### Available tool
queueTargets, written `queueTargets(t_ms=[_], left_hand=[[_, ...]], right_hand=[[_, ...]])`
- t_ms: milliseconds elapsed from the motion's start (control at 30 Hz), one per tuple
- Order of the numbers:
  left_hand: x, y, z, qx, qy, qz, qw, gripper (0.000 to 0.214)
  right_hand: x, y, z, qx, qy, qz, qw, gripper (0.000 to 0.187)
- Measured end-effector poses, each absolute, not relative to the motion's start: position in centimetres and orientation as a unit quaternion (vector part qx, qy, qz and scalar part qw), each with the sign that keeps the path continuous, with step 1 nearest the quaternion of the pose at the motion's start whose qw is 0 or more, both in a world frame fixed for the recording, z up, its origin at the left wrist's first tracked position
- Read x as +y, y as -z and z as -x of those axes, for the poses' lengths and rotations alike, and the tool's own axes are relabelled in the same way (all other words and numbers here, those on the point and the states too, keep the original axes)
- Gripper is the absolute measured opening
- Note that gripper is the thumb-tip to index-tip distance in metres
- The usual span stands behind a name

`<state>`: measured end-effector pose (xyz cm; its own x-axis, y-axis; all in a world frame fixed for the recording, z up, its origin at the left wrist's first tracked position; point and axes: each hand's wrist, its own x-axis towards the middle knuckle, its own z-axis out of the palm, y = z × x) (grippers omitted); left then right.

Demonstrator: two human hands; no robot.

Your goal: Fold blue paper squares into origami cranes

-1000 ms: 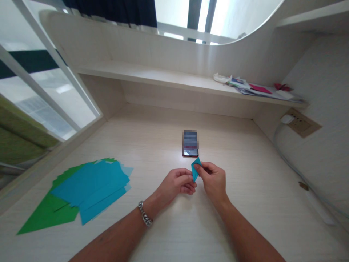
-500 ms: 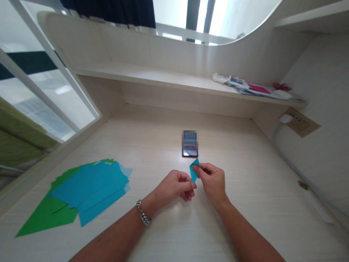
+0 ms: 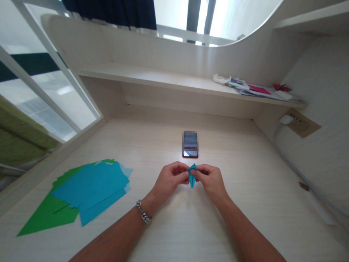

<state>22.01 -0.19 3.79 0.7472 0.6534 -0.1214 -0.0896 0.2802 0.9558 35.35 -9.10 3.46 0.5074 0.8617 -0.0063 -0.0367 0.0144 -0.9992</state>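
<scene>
A small folded piece of blue paper (image 3: 192, 176) is pinched between both hands just above the desk, its point hanging down. My left hand (image 3: 170, 179), with a metal bracelet on the wrist, grips its left side with closed fingertips. My right hand (image 3: 211, 180) grips its right side the same way. The two hands touch at the paper, a little nearer to me than the phone (image 3: 190, 144) lying flat on the desk.
A fanned stack of blue and green paper sheets (image 3: 87, 189) lies on the desk (image 3: 245, 174) at the left. A shelf (image 3: 163, 78) at the back carries papers (image 3: 253, 90) at its right end. A wall socket (image 3: 298, 123) with a cable sits at the right.
My left hand has come up and to the right to meet my right hand, and now both pinch the blue folded paper, which sits lower and more upright between them.
</scene>
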Motion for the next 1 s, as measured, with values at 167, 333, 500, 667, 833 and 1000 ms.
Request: queueTargets(t_ms=[167,333,500,667,833,1000], left_hand=[[-0.1,-3.6,-22.1,0.274,-0.283,-0.538,0.745,0.01],[-0.2,-3.9,-22.0,0.263,-0.292,-0.508,0.767,0.008],[-0.3,-3.9,-22.0,0.263,-0.293,-0.501,0.771,0.007],[-0.3,-3.8,-21.9,0.258,-0.289,-0.515,0.765,0.008],[-0.3,-4.0,-21.8,0.249,-0.28,-0.507,0.776,0.012],[-0.3,-3.7,-22.0,0.287,-0.278,-0.544,0.738,0.025]], right_hand=[[-9.3,-3.2,-36.0,-0.314,-0.43,0.573,0.623,0.024],[-9.3,-3.1,-36.2,-0.301,-0.443,0.565,0.627,0.023],[-9.5,-3.9,-36.3,-0.285,-0.477,0.547,0.626,0.026],[-9.5,-4.3,-36.0,-0.264,-0.475,0.561,0.624,0.025],[-9.3,-3.9,-35.8,-0.279,-0.434,0.593,0.619,0.023],[-9.3,-3.9,-35.6,-0.291,-0.432,0.59,0.617,0.017]])
